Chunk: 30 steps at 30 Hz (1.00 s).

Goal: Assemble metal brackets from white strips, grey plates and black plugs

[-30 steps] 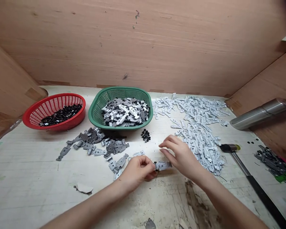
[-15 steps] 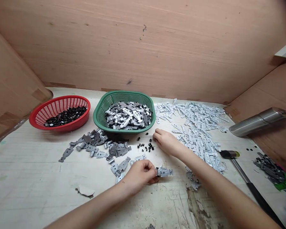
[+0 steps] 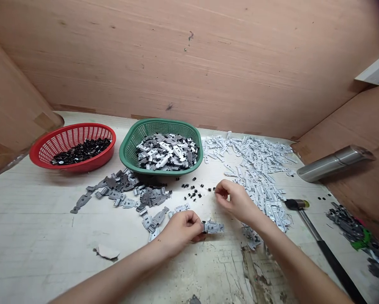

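Observation:
My left hand (image 3: 183,228) is closed, pinching the left end of a grey metal plate (image 3: 215,227) just above the table. A black piece stands at the plate's edge by my fingertips. To the right and farther back, my right hand (image 3: 235,198) has its fingers curled together in a pinch. Whatever lies between those fingertips is too small or hidden to name. Several small black plastic pieces (image 3: 193,194) are scattered just left of it. Similar grey metal plates (image 3: 153,196) lie in a loose heap beyond my left hand.
At the back stand a red basket (image 3: 105,159) of black parts and a green basket (image 3: 123,154) of metal pieces. Light metal strips (image 3: 262,169) cover the right side. A hammer (image 3: 322,242) and a metal tube (image 3: 335,162) lie farther right. Cardboard walls (image 3: 189,80) surround the table.
My right hand has drawn back toward me and slightly right, away from the small black pieces. My left hand still grips the metal plate. The whole view has shifted slightly.

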{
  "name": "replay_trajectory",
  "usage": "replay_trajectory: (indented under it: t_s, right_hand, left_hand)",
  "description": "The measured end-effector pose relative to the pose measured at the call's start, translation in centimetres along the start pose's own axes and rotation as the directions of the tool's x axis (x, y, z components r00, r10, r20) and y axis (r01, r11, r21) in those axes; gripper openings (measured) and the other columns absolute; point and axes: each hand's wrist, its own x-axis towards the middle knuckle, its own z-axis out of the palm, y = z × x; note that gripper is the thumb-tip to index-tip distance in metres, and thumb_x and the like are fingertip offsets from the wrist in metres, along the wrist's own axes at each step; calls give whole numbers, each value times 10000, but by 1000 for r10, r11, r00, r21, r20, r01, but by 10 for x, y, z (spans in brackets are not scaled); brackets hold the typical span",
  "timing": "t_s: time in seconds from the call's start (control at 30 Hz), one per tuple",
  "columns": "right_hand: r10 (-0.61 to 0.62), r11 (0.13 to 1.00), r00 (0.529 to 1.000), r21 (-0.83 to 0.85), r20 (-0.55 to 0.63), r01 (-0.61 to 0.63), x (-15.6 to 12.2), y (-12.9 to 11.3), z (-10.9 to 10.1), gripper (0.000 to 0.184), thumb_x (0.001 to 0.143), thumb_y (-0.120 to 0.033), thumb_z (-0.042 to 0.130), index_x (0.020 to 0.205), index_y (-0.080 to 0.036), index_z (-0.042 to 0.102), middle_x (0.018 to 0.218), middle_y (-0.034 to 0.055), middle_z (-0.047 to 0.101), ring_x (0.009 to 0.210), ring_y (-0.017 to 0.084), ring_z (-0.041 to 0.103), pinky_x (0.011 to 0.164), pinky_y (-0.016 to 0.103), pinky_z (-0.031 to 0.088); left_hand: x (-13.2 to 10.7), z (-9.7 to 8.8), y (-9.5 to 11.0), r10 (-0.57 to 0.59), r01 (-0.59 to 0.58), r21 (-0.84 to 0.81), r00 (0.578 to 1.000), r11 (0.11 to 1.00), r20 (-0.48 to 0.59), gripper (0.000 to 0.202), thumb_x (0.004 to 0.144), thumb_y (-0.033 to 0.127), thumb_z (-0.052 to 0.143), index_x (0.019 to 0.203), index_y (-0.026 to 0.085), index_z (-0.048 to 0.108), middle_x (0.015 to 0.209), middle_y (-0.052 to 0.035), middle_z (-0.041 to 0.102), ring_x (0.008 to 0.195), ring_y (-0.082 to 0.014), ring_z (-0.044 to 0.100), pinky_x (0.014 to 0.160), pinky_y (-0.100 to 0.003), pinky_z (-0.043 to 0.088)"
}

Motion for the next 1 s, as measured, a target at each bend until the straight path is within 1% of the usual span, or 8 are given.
replay_trajectory:
  t_s: [0.17, 0.33, 0.47, 0.53, 0.6, 0.7, 0.83, 1.0]
  right_hand:
    - [20, 1000, 1000, -17, 17, -20, 0, 3, 9, 218, 784, -120, 532, 994, -179, 531, 876, 40, 549, 689, 137, 533, 606, 248, 440]
    - [48, 994, 999, -95, -4, -48, 20, -4, 19, 108, 782, -96, 494, 808, -173, 565, 836, 66, 531, 760, 184, 513, 617, 274, 405]
    - [41, 995, 999, -93, -4, -41, 19, -12, 11, 99, 776, -101, 499, 760, -177, 562, 795, 56, 529, 735, 181, 506, 618, 279, 404]
    - [49, 998, 999, -32, -5, -49, 9, -13, 3, 79, 792, -129, 505, 776, -181, 562, 783, 42, 538, 709, 161, 514, 616, 264, 417]
    - [110, 985, 994, 136, 15, -111, -6, -13, -4, 60, 808, -161, 504, 802, -186, 558, 756, 26, 556, 675, 143, 527, 591, 245, 431]
    - [237, 882, 967, 395, 97, -256, -30, -10, -9, 58, 810, -213, 519, 835, -185, 563, 721, 16, 586, 647, 140, 548, 569, 238, 449]
    - [283, 861, 950, 402, 131, -312, -56, -9, -6, 82, 805, -240, 533, 835, -183, 584, 663, 4, 557, 591, 129, 509, 524, 230, 410]
    - [312, 811, 946, 493, 89, -314, -71, -18, -5, 92, 806, -272, 556, 824, -183, 571, 615, -8, 499, 542, 117, 445, 474, 221, 362]
  left_hand:
    - [1, -1, -2, 3, -3, 0, 1000, 1000, 7, 98, 640, 229, 570, 616, 178, 490, 582, 7, 618, 563, -120, 557, 585, -246, 422]
    - [2, -2, -2, 15, -16, 18, 1000, 1000, 15, 85, 643, 222, 559, 622, 174, 492, 588, 2, 617, 571, -123, 559, 590, -251, 423]
    - [3, -1, -3, 5, -5, -7, 1000, 1000, 16, 88, 638, 221, 558, 621, 172, 486, 575, 11, 602, 566, -118, 555, 586, -245, 417]
    - [3, -1, -3, 2, -1, -24, 1000, 1000, 21, 87, 636, 215, 555, 615, 173, 482, 567, 19, 591, 562, -115, 553, 581, -240, 413]
    - [3, -1, -4, 4, -4, -24, 1000, 1000, 21, 86, 636, 214, 554, 614, 174, 482, 565, 21, 588, 558, -115, 552, 576, -240, 412]
    - [4, -2, -5, 19, -19, 12, 1000, 1000, 20, 84, 650, 228, 555, 629, 174, 495, 605, -1, 614, 590, -134, 573, 591, -255, 427]
    - [5, -4, -6, 29, -32, 73, 999, 997, 31, 88, 671, 242, 551, 643, 175, 501, 636, -19, 630, 629, -157, 597, 601, -268, 439]
    - [3, -4, -4, 7, -9, 69, 1000, 998, 26, 85, 681, 240, 550, 654, 175, 505, 635, -12, 620, 646, -155, 607, 616, -262, 444]
